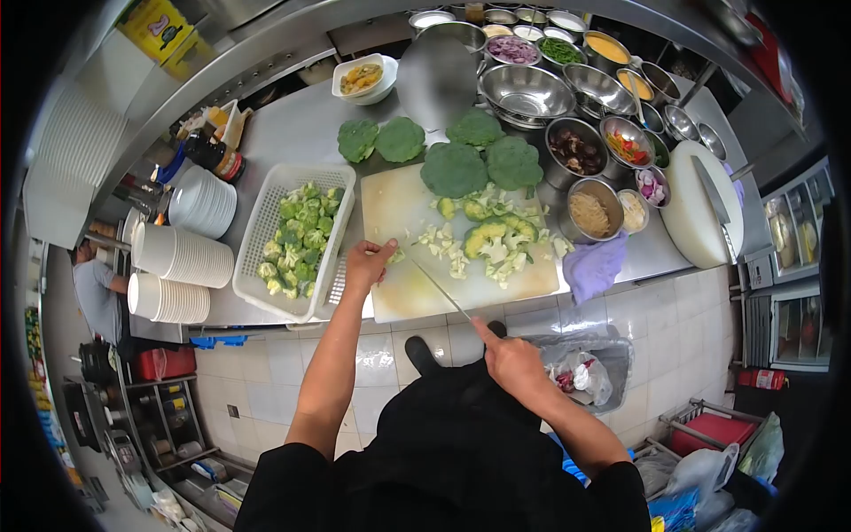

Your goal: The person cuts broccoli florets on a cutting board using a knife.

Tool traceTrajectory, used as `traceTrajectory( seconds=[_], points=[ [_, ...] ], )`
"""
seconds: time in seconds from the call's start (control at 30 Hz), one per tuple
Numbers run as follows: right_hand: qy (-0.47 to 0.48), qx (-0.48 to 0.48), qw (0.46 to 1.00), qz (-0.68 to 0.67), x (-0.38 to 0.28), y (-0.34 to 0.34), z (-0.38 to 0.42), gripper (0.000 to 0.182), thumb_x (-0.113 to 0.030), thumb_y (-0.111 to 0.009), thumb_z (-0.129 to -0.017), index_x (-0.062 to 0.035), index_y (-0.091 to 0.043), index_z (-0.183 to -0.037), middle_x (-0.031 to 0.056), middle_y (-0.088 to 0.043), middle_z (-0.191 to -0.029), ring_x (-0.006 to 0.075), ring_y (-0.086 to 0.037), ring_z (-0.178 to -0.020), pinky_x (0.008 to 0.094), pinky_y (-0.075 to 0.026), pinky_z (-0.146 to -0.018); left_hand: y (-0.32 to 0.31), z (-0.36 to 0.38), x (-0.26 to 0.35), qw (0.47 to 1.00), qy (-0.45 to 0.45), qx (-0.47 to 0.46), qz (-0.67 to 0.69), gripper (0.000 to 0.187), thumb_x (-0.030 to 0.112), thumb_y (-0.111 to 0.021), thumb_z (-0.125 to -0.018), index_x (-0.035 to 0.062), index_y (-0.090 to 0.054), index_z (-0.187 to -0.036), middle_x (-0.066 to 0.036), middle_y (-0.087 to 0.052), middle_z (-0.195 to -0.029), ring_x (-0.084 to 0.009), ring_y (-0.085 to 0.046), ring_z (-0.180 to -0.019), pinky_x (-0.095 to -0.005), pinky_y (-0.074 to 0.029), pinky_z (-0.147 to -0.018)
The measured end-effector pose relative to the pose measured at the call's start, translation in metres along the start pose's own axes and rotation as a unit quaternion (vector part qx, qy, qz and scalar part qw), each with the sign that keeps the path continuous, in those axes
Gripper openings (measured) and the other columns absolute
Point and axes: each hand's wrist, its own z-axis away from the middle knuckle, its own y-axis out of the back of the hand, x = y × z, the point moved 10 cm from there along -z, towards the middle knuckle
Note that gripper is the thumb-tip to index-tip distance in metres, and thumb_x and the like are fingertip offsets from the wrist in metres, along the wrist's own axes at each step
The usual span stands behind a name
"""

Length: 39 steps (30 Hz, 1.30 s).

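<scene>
A knife [441, 288] is gripped by its handle in my right hand [514, 362], its blade pointing up and left over the cutting board [399, 297]. Near the board's left edge, the closed fingers of my left hand [368, 263] pinch a small green broccoli piece [396, 256] close to the blade tip. Whole broccoli heads [454, 169] lie at the board's top edge and beyond it. Cut stems and pieces [501, 246] are scattered on the board's right half. Left of the board, a white basket [251, 266] holds cut broccoli florets [306, 230].
Metal bowls [526, 92] of ingredients fill the back right. A round white board [691, 208] carries another knife [710, 191]. Stacked white bowls [182, 254] stand at left. A purple cloth [595, 266] hangs at the counter edge, above a bin [618, 372]. Another person [97, 297] is far left.
</scene>
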Motion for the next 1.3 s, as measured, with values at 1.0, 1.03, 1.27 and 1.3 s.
traceTrajectory(
  seconds=[1.0, 1.03, 1.27, 1.3],
  points=[
    [0.008, -0.001, 0.992, -0.124, 0.0, -0.012, -0.011, 0.064, -0.006, -0.057, -0.088, -0.0194, -0.046, -0.15, 0.0204, -0.068, -0.078, 0.0429, -0.065, -0.068, 0.0509, -0.054, -0.068, 0.006, 0.045, 0.005, 0.954, -0.293, 0.029, -0.053, 0.033, -0.003, -0.068, -0.075, 0.001, -0.059, -0.107, -0.014, -0.069, -0.107, -0.0164, -0.065, -0.082, -0.0283, -0.053, -0.072],
    [0.008, -0.015, 0.995, -0.096, -0.004, -0.011, -0.008, 0.064, -0.007, -0.058, -0.088, -0.019, -0.046, -0.15, 0.0212, -0.068, -0.077, 0.0422, -0.066, -0.068, 0.0518, -0.055, -0.067, 0.007, 0.049, 0.007, 0.939, -0.34, 0.041, -0.037, 0.035, -0.006, -0.065, -0.074, 0.0008, -0.059, -0.108, -0.015, -0.068, -0.112, -0.0162, -0.065, -0.085, -0.0278, -0.054, -0.073],
    [0.019, -0.026, 0.999, -0.037, -0.022, -0.014, -0.007, 0.064, -0.009, -0.062, -0.088, -0.0202, -0.047, -0.15, 0.0188, -0.069, -0.074, 0.0422, -0.066, -0.066, 0.0549, -0.056, -0.064, 0.007, 0.042, -0.01, 0.937, -0.345, 0.044, -0.023, 0.037, -0.01, -0.063, -0.074, 0.001, -0.058, -0.109, -0.013, -0.065, -0.123, -0.0174, -0.064, -0.091, -0.0282, -0.054, -0.078],
    [0.019, -0.026, 0.999, -0.032, -0.023, -0.015, -0.008, 0.065, -0.009, -0.062, -0.088, -0.02, -0.047, -0.15, 0.0185, -0.069, -0.074, 0.0421, -0.066, -0.065, 0.0547, -0.055, -0.063, 0.006, 0.04, -0.013, 0.94, -0.337, 0.041, -0.031, 0.037, -0.01, -0.063, -0.075, 0.0014, -0.058, -0.11, -0.013, -0.064, -0.125, -0.0169, -0.064, -0.093, -0.0281, -0.054, -0.079]
  ],
)
